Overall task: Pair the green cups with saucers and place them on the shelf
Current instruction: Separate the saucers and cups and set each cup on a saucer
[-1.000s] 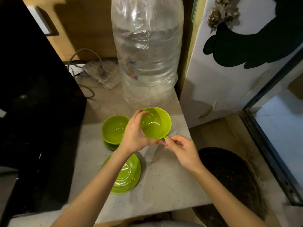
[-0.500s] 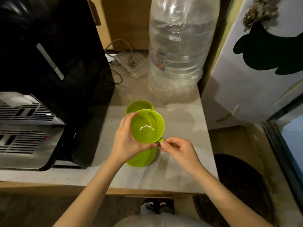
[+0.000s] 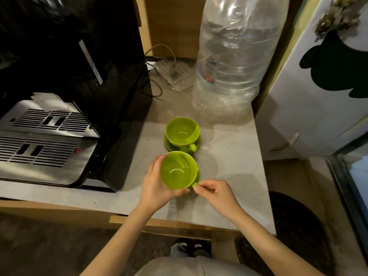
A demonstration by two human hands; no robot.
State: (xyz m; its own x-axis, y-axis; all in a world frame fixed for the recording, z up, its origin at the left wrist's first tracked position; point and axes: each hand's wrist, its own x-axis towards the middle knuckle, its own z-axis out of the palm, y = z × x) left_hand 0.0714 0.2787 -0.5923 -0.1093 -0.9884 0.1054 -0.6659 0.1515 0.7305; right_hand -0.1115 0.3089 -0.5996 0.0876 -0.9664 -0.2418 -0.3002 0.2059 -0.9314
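Two green cups are on the grey counter. The far cup (image 3: 182, 131) stands upright on its green saucer (image 3: 168, 143), handle toward me. I hold the near green cup (image 3: 178, 170) with both hands. My left hand (image 3: 157, 184) wraps its left side and my right hand (image 3: 217, 193) pinches its handle (image 3: 194, 184). A sliver of the second saucer (image 3: 199, 177) shows under the near cup's right side; whether the cup rests on it I cannot tell.
A black and silver coffee machine (image 3: 59, 116) fills the counter's left. A big clear water bottle (image 3: 235, 56) stands at the back, with a power strip and cables (image 3: 173, 72) beside it. A white fridge (image 3: 318, 96) is right; the counter edge (image 3: 179, 222) is near me.
The held cup has come down and toward me over the second saucer, which is now almost hidden. The far cup on its saucer has come into full view. The camera pulled back.
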